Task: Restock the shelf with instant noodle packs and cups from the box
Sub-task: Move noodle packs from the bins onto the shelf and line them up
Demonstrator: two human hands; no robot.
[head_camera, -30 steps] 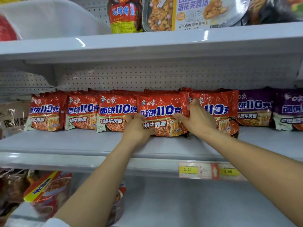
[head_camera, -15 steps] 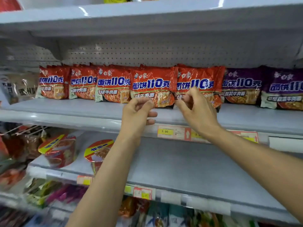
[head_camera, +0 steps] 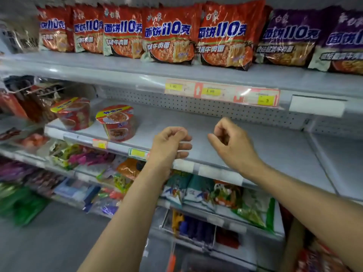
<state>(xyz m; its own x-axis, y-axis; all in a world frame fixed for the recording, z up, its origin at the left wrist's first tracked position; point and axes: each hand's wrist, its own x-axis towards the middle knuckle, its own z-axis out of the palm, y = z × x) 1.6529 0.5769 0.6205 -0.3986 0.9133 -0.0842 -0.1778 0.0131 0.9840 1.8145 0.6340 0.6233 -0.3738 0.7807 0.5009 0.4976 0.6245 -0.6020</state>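
Observation:
A row of red instant noodle packs (head_camera: 169,36) stands upright along the upper grey shelf (head_camera: 137,73), with purple packs (head_camera: 288,38) to their right. Two red noodle cups (head_camera: 115,122) sit at the left end of the shelf below (head_camera: 255,146), one of them (head_camera: 73,112) tilted. My left hand (head_camera: 170,144) and my right hand (head_camera: 231,144) hover in front of that lower shelf with fingers loosely curled, and neither holds anything. The box is out of sight, apart from a red carton edge (head_camera: 318,260) at the bottom right.
Price tags (head_camera: 222,93) line the upper shelf's front rail. Hanging snack bags (head_camera: 29,101) crowd the left. Lower shelves hold mixed snack packets (head_camera: 216,193) and a wire divider bin (head_camera: 196,228). Grey floor (head_camera: 49,242) shows at bottom left.
Both hands have let go of the red packs on the upper shelf and dropped down to the level of the lower shelf. The camera has tilted downward.

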